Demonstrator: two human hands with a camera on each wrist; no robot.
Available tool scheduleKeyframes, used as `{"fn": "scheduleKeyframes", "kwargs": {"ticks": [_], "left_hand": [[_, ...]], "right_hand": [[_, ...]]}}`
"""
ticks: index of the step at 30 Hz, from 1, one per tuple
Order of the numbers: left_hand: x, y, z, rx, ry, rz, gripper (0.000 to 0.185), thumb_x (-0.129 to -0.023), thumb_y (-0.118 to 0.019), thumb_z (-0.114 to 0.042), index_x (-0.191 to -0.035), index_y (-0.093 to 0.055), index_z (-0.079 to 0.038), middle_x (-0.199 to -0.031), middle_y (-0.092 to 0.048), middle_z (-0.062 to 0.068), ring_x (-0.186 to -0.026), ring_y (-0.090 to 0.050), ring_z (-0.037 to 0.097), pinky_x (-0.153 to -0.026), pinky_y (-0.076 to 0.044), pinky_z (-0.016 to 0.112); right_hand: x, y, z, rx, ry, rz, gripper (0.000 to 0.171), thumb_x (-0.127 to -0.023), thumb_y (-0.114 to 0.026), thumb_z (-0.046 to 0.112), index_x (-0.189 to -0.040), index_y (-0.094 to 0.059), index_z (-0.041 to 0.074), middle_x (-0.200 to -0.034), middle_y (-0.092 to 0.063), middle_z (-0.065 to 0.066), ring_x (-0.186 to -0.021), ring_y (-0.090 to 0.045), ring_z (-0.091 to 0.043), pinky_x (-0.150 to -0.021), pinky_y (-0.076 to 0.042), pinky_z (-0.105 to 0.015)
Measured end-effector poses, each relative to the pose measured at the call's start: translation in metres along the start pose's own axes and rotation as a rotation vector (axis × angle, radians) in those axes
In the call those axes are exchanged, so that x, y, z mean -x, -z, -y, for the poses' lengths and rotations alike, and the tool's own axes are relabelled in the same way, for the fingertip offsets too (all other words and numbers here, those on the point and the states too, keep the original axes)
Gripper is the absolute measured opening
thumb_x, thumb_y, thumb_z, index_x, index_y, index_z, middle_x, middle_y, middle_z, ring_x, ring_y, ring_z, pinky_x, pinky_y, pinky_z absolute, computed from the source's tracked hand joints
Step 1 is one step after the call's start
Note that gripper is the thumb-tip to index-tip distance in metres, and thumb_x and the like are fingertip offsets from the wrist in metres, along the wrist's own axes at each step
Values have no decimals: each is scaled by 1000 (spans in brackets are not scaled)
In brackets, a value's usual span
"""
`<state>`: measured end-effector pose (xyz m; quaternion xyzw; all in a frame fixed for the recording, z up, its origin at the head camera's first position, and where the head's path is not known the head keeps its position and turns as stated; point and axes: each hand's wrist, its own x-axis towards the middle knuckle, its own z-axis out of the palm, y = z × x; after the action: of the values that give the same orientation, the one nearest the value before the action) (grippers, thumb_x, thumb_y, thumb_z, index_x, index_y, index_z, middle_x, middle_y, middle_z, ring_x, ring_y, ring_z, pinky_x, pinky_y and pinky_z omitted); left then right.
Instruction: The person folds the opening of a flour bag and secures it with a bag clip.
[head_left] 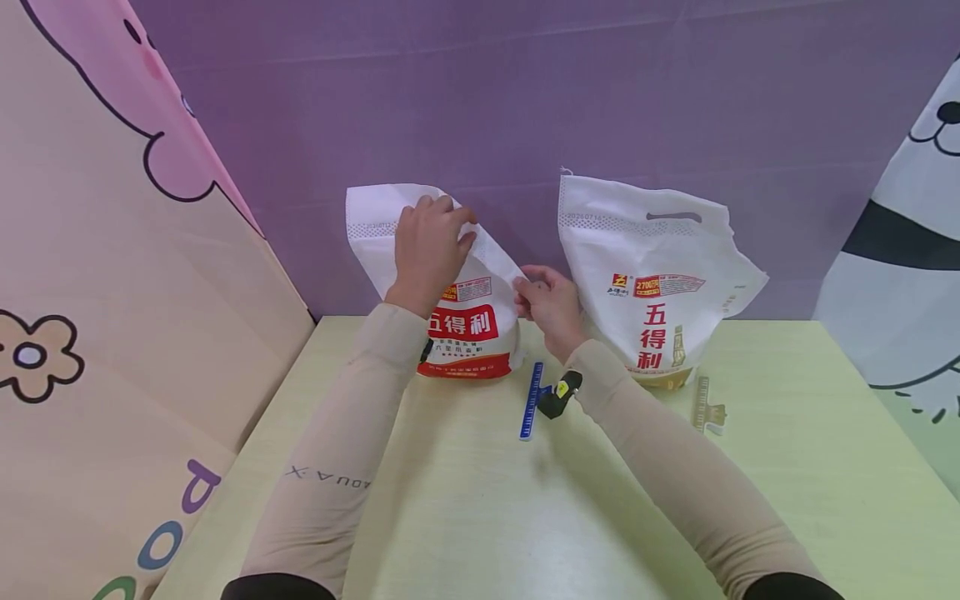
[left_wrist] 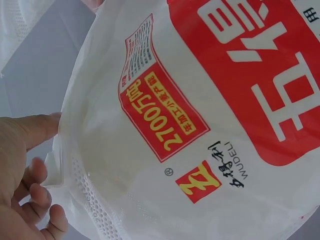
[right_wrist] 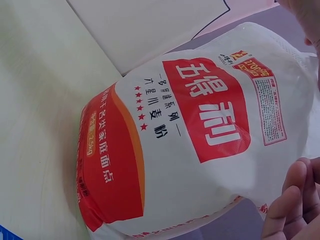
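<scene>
While both hands work at its upper end, a white flour bag with a red label point(head_left: 468, 329) stands on the pale green surface point(head_left: 465, 500), close to the purple backdrop point(head_left: 525, 83). The left hand point(head_left: 427, 246) curls over the bag's flat, empty top and holds the fabric; the left wrist view shows its thumb pressed against the stitched edge and the fingers bent beneath it. The right hand point(head_left: 547, 300) pinches the right edge of the same flap, just beside the bag's shoulder. A second flour bag point(head_left: 652, 275) with a cut-out handle stands upright to the right, apart from the first. Between the two bags, near the right forearm, a blue sealing clip point(head_left: 532, 400) lies on the surface next to a small black object point(head_left: 558, 396) that cannot be made out clearly. A beige clip point(head_left: 703, 406) rests in front of the second bag. Cartoon-printed panels point(head_left: 112, 292) stand at either side.
</scene>
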<state>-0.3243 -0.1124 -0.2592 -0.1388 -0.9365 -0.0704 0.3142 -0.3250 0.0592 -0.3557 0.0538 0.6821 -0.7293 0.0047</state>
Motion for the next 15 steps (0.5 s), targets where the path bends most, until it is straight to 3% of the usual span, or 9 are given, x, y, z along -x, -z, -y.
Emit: {"fn": "scheduleKeyframes", "kwargs": {"ticks": [8,15], "left_hand": [[-4,-4,-4,-55,-26,55,28,-97,-69,-27,-124,-75,-23,-126,-74,6,-106,-63,27,-97,-52,42],[-5,-7,-5,-102,-37,92,30,-98,-67,-29,-127,-73,-26,-130,-72,5,-109,-64,28,-100,-50,43]], "right_hand": [[-3,-3,6,28,45,20,34,-100,-67,26,-133,-63,18,-96,-68,-5,-79,-63,-16,-77,-60,-26],[-7,-4,7,39,50,32,33,-101,-66,21,-133,-64,14,-91,-67,-6,-72,-62,-14,-72,-58,-25]]}}
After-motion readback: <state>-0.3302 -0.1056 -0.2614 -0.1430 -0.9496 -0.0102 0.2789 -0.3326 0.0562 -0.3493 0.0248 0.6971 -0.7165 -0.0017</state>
